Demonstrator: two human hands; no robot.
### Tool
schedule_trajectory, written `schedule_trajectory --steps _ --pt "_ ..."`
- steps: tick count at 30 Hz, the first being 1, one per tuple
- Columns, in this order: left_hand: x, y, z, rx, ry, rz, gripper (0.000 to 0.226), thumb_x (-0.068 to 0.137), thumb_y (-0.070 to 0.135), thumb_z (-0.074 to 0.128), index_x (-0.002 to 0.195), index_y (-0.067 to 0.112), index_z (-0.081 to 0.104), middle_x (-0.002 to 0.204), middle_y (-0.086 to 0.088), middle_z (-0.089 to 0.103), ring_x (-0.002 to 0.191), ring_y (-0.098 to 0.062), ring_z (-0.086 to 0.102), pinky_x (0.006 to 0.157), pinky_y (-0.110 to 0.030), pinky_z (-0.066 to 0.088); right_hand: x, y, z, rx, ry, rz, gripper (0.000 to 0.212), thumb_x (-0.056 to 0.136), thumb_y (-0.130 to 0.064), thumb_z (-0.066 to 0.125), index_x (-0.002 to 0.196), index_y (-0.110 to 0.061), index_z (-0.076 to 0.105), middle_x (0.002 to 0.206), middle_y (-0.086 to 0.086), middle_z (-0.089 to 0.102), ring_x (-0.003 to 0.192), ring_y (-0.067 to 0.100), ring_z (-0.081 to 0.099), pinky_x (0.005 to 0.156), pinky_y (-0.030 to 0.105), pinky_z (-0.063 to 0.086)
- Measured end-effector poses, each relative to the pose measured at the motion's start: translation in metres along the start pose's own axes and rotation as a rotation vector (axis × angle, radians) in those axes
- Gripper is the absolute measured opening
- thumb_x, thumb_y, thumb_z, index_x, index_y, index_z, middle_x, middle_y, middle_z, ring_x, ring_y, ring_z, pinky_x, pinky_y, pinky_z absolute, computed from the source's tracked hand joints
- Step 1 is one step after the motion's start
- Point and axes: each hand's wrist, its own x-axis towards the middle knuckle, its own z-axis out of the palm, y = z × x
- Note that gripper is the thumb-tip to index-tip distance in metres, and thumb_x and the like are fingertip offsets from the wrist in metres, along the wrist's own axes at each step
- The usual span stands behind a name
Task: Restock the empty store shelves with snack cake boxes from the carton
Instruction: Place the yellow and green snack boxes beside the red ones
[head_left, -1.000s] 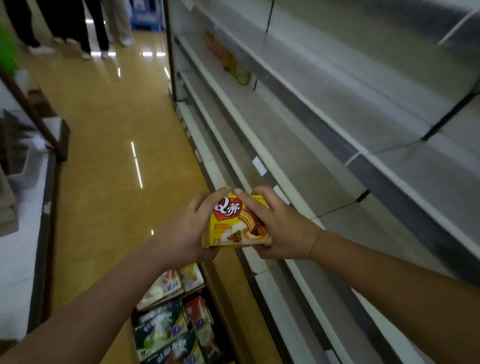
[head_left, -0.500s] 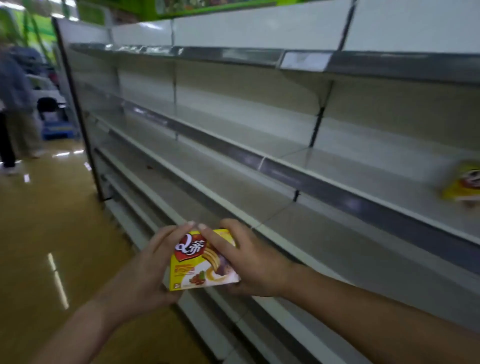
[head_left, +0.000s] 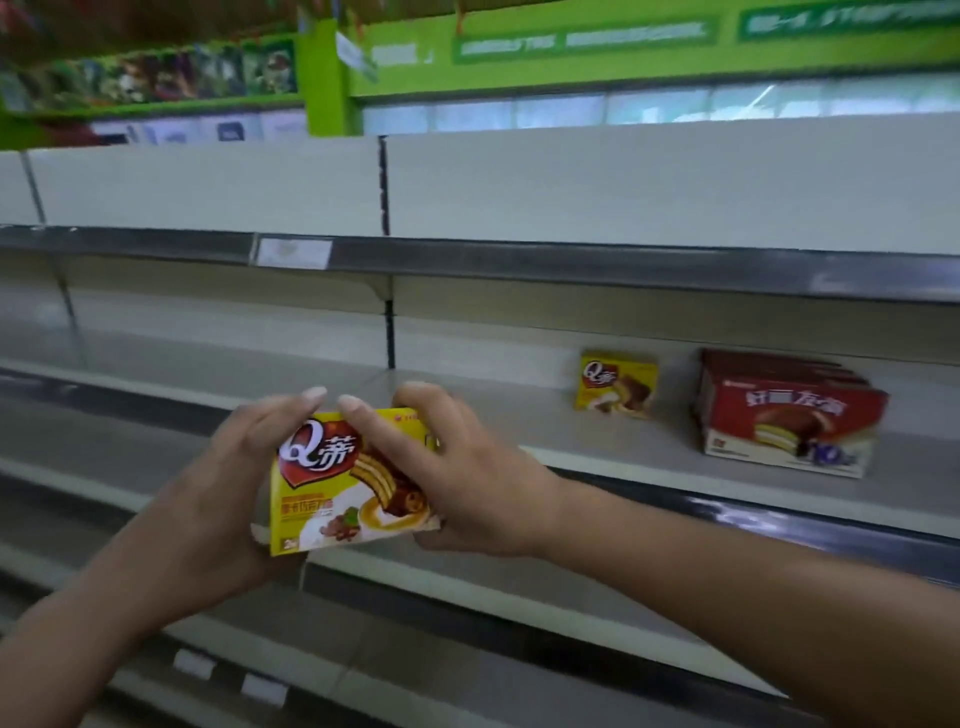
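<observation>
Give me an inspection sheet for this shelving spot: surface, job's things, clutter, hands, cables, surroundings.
Surface: shelf, pale and mostly bare.
Job's things: held yellow box, in front of the shelf; shelved yellow box, upright on the shelf; red boxes, to its right, lined up one behind another.
Clutter: nothing seen.
Hands: left hand and right hand both grip the held yellow box, one at each side.
Cables: nothing seen.
Surroundings: price tag on the upper shelf edge; green signs overhead, blurred.
</observation>
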Motion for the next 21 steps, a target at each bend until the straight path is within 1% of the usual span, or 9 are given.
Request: schedule_trajectory --steps 2,4,6,8,11,13,15,17,21 --pt "0.031 0.012 0.011 0.008 0.037 0.028 0.147 0.04 0.006 0.102 0.158 0.036 0.02 0.15 0.018 0.032 0.133 0.009 0.04 0.098 -0.014 0.044 -0.012 0.018 -0.014 -0.046 -0.003 0.046 0.122 0.068 -0.037 0.088 0.158 -0.02 0.008 0.138 0.015 0.027 0.123 0.035 0.041 0.097 0.047 0.049" --pt "0.057 0.021 0.026 -0.035 0.011 0.033 0.147 0.045 0.006 0.102 0.158 0.042 0.015 0.15 0.019 0.031 0.131 0.012 0.04 0.098 -0.011 0.043 -0.025 0.036 -0.024 -0.084 -0.015 0.101 0.124 0.066 -0.035 0.089 0.158 -0.021 0.007 0.138 0.016 0.028 0.125 0.035 0.039 0.1 0.045 0.046" --pt "0.08 0.03 0.042 -0.087 -0.017 -0.032 0.144 0.053 0.015 0.101 0.156 0.052 0.007 0.153 0.011 0.036 0.132 0.001 0.046 0.102 -0.026 0.048 -0.041 0.052 -0.03 -0.112 -0.038 0.154 0.117 0.072 -0.038 0.086 0.158 -0.021 0.008 0.138 0.017 0.029 0.126 0.034 0.037 0.1 0.043 0.045" --pt "0.098 0.039 0.059 -0.164 -0.074 -0.08 0.141 0.055 0.035 0.099 0.155 0.055 0.001 0.158 0.013 0.034 0.137 -0.006 0.047 0.104 -0.039 0.05 -0.057 0.069 -0.033 -0.157 -0.055 0.187 0.111 0.077 -0.042 0.082 0.159 -0.02 0.011 0.138 0.017 0.03 0.125 0.032 0.035 0.097 0.043 0.047" --pt "0.126 0.048 0.083 -0.344 -0.239 -0.221 0.142 0.046 0.062 0.095 0.151 0.064 -0.002 0.16 0.022 0.03 0.138 -0.005 0.047 0.111 -0.038 0.045 -0.079 0.096 -0.032 -0.226 -0.121 0.273 0.121 0.073 -0.035 0.087 0.159 -0.024 0.004 0.141 0.015 0.025 0.127 0.032 0.032 0.093 0.047 0.052" --pt "0.143 0.051 0.1 -0.469 -0.313 -0.308 0.141 0.041 0.064 0.096 0.148 0.068 0.004 0.157 0.018 0.038 0.135 -0.011 0.053 0.112 -0.041 0.045 -0.091 0.113 -0.032 -0.234 -0.14 0.312 0.122 0.075 -0.033 0.086 0.158 -0.03 -0.002 0.142 0.013 0.022 0.129 0.036 0.036 0.094 0.049 0.052" --pt "0.159 0.051 0.118 -0.546 -0.325 -0.359 0.132 0.044 0.066 0.095 0.149 0.064 0.014 0.15 0.015 0.048 0.127 -0.014 0.06 0.109 -0.043 0.049 -0.101 0.127 -0.035 -0.215 -0.179 0.348 0.118 0.079 -0.036 0.082 0.156 -0.036 -0.008 0.144 0.01 0.019 0.132 0.039 0.036 0.095 0.049 0.052" --pt "0.172 0.049 0.136 -0.599 -0.325 -0.4 0.121 0.052 0.061 0.093 0.15 0.055 0.023 0.142 0.015 0.056 0.118 -0.012 0.066 0.105 -0.042 0.053 -0.111 0.14 -0.035 -0.201 -0.208 0.376 0.114 0.083 -0.038 0.079 0.154 -0.04 -0.01 0.146 0.008 0.015 0.136 0.04 0.031 0.096 0.049 0.053" --pt "0.192 0.05 0.165 -0.674 -0.343 -0.471 0.101 0.071 0.013 0.092 0.15 0.037 0.034 0.128 0.006 0.062 0.107 -0.015 0.07 0.098 -0.04 0.057 -0.123 0.158 -0.031 -0.175 -0.259 0.44 0.114 0.087 -0.025 0.075 0.152 -0.046 -0.015 0.155 0.007 0.008 0.145 0.039 0.02 0.104 0.052 0.047"
